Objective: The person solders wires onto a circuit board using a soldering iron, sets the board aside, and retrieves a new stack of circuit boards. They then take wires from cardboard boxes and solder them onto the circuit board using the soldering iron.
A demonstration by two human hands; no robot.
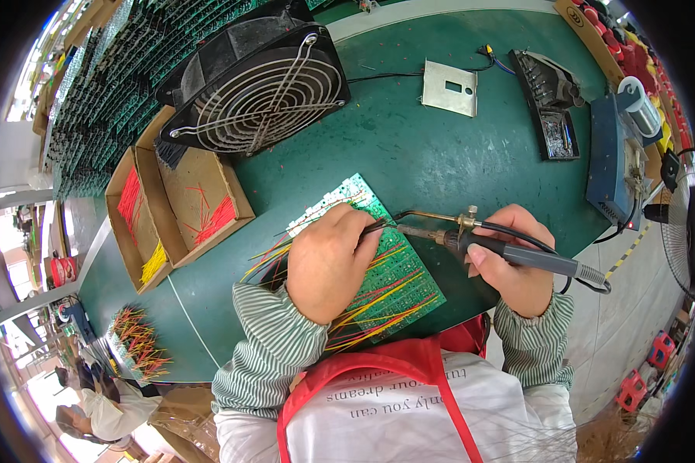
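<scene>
Head view, at a green bench (pixel 510 147): my left hand (pixel 328 258), curled with thumb and forefinger pinched together, has hold of the ends of some dark wires (pixel 374 226) above a green circuit board (pixel 409 266). My right hand (pixel 521 270) is wrapped around the grip of a soldering iron (pixel 534 258), its tip pointing left to the pinched ends, close by them; whether it touches I cannot tell. A thin brass tube (pixel 425 214) is fixed above the iron, probably so that solder arrives at the tip without a third hand.

The board lies slanted on the bench directly before me, likely for an easy reach from both sides. Red and yellow wires (pixel 382 297) trail across its near part toward my apron, perhaps to leave the working spot free. My left hand and sleeve cover part of the board.

Beyond stands a black fan (pixel 266 100), presumably for the fumes. A cardboard box (pixel 181 181) of sorted wires sits to the left; a metal plate (pixel 444 89), a black iron stand (pixel 548 85) and a blue machine (pixel 606 170) bearing a spool (pixel 641 108) line the far right. The iron's cable loops beside my right wrist, where it could snag.
</scene>
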